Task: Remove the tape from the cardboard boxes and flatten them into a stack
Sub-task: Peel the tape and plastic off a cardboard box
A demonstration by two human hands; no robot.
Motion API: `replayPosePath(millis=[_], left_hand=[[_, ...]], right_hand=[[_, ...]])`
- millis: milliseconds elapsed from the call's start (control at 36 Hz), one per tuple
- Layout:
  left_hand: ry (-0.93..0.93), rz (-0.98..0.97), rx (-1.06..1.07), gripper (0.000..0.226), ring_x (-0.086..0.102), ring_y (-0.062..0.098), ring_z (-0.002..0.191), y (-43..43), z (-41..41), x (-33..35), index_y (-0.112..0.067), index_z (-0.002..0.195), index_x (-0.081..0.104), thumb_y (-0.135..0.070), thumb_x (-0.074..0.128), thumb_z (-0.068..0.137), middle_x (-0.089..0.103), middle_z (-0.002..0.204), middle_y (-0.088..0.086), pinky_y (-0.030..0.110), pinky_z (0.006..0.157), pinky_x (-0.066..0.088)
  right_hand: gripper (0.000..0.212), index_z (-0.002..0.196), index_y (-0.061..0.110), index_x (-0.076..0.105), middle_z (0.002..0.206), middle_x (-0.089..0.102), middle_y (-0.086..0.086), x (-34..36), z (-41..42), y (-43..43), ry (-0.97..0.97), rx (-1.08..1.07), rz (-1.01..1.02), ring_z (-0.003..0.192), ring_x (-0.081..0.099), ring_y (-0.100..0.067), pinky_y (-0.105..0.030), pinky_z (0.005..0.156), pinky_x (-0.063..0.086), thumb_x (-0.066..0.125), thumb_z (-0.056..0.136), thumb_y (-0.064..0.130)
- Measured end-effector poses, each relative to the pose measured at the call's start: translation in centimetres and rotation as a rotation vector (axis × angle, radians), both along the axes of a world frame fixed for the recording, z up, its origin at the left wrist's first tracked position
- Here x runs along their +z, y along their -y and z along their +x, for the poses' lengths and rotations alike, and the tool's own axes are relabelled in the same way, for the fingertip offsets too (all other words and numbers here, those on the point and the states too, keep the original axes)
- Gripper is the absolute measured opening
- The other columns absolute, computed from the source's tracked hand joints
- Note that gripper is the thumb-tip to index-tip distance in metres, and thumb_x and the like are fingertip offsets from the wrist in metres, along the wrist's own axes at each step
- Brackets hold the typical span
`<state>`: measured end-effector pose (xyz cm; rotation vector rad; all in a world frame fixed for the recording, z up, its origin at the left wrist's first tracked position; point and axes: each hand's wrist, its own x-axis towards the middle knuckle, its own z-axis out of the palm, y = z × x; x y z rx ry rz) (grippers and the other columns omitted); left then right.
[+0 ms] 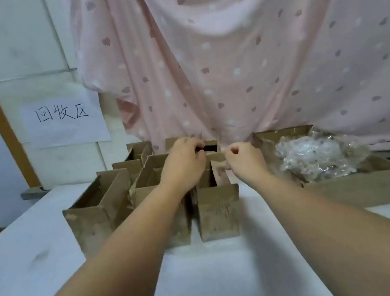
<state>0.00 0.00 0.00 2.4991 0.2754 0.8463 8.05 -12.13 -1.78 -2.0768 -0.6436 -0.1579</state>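
- Cardboard boxes (96,217), open-topped, clustered on white tabletop (37,248), left of wide box (352,189) holding crumpled clear plastic (314,152).
- Left hand (186,162): fingers grip rear box (212,144) rim.
- Right hand (243,162): fingers curled, grasp cannot be told.

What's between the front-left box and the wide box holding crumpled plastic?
Two open cardboard boxes side by side, partly under the forearms; head view.

"回收区" on wall paper sheet (65,122)
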Motion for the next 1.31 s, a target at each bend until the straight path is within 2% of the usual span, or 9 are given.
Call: replayPosePath(millis=[250, 417, 528, 639, 750, 889, 1000, 1111, 1306], left_hand=[[-0.199, 0.200, 0.013, 0.031, 0.050, 0.025, 0.116, 4.6, -4.6, -5.3, -0.009, 0.120, 0.060, -0.019, 0.042, 0.096, 0.057, 0.121, 0.009, 0.035, 0.095, 0.041], [-0.284, 0.638, 0.146, 0.031, 0.040, 0.024, 0.127, 4.4, -6.4, -7.2, -0.018, 0.121, 0.051, -0.033, 0.041, 0.096, 0.056, 0.127, 0.003, 0.037, 0.099, 0.034], [-0.279, 0.583, 0.032, 0.027, 0.044, 0.023, 0.118, 4.0, -6.0, -6.7, -0.016, 0.103, 0.054, -0.038, 0.039, 0.098, 0.059, 0.116, 0.004, 0.035, 0.093, 0.037], [-0.261, 0.195, -0.091, 0.026, 0.054, 0.025, 0.081, 3.9, -5.5, -7.1, -0.015, 0.080, 0.042, -0.033, 0.043, 0.098, 0.054, 0.079, 0.003, 0.032, 0.063, 0.035], [-0.259, 0.028, -0.118, 0.025, 0.051, 0.026, 0.071, 3.9, -5.1, -7.4, -0.016, 0.079, 0.037, -0.030, 0.042, 0.099, 0.053, 0.073, 0.006, 0.032, 0.057, 0.032], [-0.350, 0.096, -0.197, 0.019, 0.052, 0.027, 0.077, 4.8, -5.3, -6.6, -0.011, 0.092, 0.044, -0.027, 0.039, 0.100, 0.057, 0.084, 0.009, 0.033, 0.063, 0.035], [-0.384, 0.147, -0.187, 0.028, 0.058, 0.032, 0.090, 5.4, -5.6, -6.3, -0.010, 0.118, 0.046, -0.029, 0.036, 0.101, 0.064, 0.101, 0.014, 0.035, 0.068, 0.041], [-0.372, 0.206, -0.132, 0.020, 0.054, 0.028, 0.078, 5.5, -6.4, -6.6, -0.015, 0.100, 0.039, -0.034, 0.032, 0.102, 0.064, 0.091, 0.013, 0.036, 0.062, 0.039], [-0.301, 0.170, -0.041, 0.024, 0.061, 0.023, 0.079, 5.9, -8.7, -7.4, -0.021, 0.118, 0.039, -0.036, 0.035, 0.100, 0.066, 0.094, 0.004, 0.041, 0.069, 0.052]], right_hand=[[0.018, 0.105, 0.019, 0.066, 0.103, 0.066, 0.001, -6.5, -5.1, 2.4, -0.027, 0.175, -0.065, 0.099, 0.059, -0.019, -0.027, 0.075, 0.041, 0.055, 0.093, 0.027], [0.022, 0.071, 0.022, 0.045, 0.136, 0.053, 0.003, -7.1, -6.1, 4.1, 0.094, 0.127, -0.119, 0.136, 0.030, -0.019, -0.025, 0.100, 0.025, 0.055, 0.091, 0.021], [0.026, 0.068, 0.018, 0.052, 0.126, 0.059, 0.004, -5.9, -5.0, 5.8, 0.028, 0.219, -0.114, 0.138, 0.028, -0.010, -0.027, 0.105, 0.029, 0.061, 0.087, 0.033], [0.052, 0.075, 0.007, 0.064, 0.084, 0.059, -0.009, -5.1, -3.9, 6.5, -0.093, 0.299, -0.042, 0.088, 0.054, -0.022, -0.033, 0.075, 0.040, 0.048, 0.092, 0.054], [0.040, 0.122, 0.031, 0.064, 0.132, 0.037, 0.005, -4.9, -3.2, 6.5, -0.138, 0.401, -0.145, 0.131, 0.028, -0.006, -0.020, 0.104, 0.024, 0.044, 0.094, 0.051], [0.061, 0.127, 0.035, 0.059, 0.155, 0.023, -0.004, -3.2, -2.6, 7.1, -0.058, 0.426, -0.590, 0.146, 0.002, -0.013, -0.034, 0.115, 0.012, 0.028, 0.087, 0.070], [0.057, 0.106, 0.018, 0.062, 0.120, 0.053, -0.008, -2.1, -3.8, 6.7, -0.011, 0.367, -0.568, 0.126, 0.038, -0.025, -0.034, 0.096, 0.037, 0.026, 0.095, 0.060], [0.045, 0.082, 0.010, 0.045, 0.086, 0.055, -0.007, -2.4, -4.1, 7.2, -0.166, 0.216, -0.251, 0.084, 0.058, -0.023, -0.033, 0.056, 0.057, 0.046, 0.092, 0.054], [0.018, 0.083, 0.015, 0.047, 0.079, 0.053, -0.008, -3.7, -4.8, 8.2, -0.520, 0.166, 0.033, 0.065, 0.056, -0.022, -0.043, 0.071, 0.058, 0.038, 0.089, 0.001]])
